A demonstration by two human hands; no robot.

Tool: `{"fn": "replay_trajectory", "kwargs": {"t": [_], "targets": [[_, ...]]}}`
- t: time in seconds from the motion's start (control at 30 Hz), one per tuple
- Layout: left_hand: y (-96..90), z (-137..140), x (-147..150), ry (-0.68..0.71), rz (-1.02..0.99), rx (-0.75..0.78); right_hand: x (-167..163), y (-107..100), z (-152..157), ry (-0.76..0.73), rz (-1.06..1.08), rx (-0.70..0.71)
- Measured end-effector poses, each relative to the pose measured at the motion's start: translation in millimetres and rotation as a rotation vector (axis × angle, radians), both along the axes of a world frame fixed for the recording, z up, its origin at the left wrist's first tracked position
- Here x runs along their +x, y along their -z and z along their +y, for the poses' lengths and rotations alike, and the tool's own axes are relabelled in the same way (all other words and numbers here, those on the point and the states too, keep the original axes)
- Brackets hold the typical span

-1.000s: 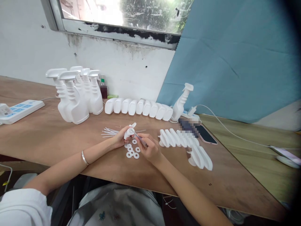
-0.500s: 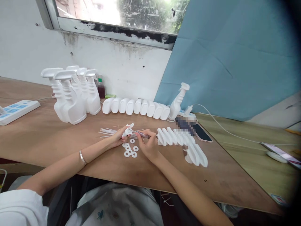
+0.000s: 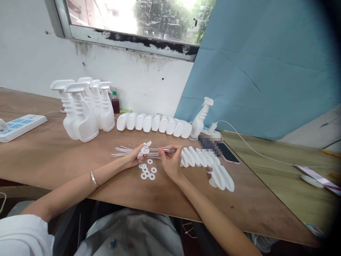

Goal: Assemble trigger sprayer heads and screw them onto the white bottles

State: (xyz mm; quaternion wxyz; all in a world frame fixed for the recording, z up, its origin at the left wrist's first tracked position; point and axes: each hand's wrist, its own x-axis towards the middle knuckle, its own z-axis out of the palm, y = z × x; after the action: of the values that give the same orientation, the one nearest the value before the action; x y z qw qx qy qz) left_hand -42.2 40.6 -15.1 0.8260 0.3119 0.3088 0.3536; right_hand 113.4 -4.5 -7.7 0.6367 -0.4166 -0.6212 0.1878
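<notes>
My left hand (image 3: pixel 134 156) is closed around a small white trigger sprayer part (image 3: pixel 144 150), its round opening turned to the right. My right hand (image 3: pixel 172 160) pinches a slim tool with a shiny, partly see-through handle (image 3: pixel 169 150), which looks like a small screwdriver. Its thin shaft points left toward the sprayer part; whether the tip touches it, I cannot tell. Thin white dip tubes (image 3: pixel 121 153) lie in a loose bundle behind and under my hands. Below them on the table are several flat white washers (image 3: pixel 151 176).
White sprayer shells (image 3: pixel 195 156) lie in a row to the right, near a phone (image 3: pixel 229 153). White bottles (image 3: pixel 147 123) lie in a row at the back. Assembled spray bottles (image 3: pixel 86 122) stand left, another (image 3: pixel 198 119) right. A power strip (image 3: pixel 23 126) sits far left.
My right hand has shifted slightly right, drawing the slim tool away from the sprayer part. My left hand stays in about the same place, still holding the part.
</notes>
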Motion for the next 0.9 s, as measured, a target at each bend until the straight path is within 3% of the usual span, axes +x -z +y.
{"fn": "replay_trajectory", "kwargs": {"t": [0.27, 0.43, 0.63, 0.9], "targets": [[-5.2, 2.9, -5.2, 0.081, 0.080, 0.045, 2.4, -11.7, 3.0, -0.105, 0.222, -0.127], [-8.5, 1.3, -8.1, 0.094, 0.184, 0.118, 3.1, -14.6, 1.8, -0.173, 0.240, -0.189], [-16.0, -2.0, -9.1, -0.037, 0.244, 0.299, 0.0, -13.6, -1.7, -0.215, 0.255, -0.170], [-25.7, -2.9, -13.8, 0.033, 0.566, 0.620, 2.2, -12.7, 0.9, -0.237, 0.353, -0.255]]}}
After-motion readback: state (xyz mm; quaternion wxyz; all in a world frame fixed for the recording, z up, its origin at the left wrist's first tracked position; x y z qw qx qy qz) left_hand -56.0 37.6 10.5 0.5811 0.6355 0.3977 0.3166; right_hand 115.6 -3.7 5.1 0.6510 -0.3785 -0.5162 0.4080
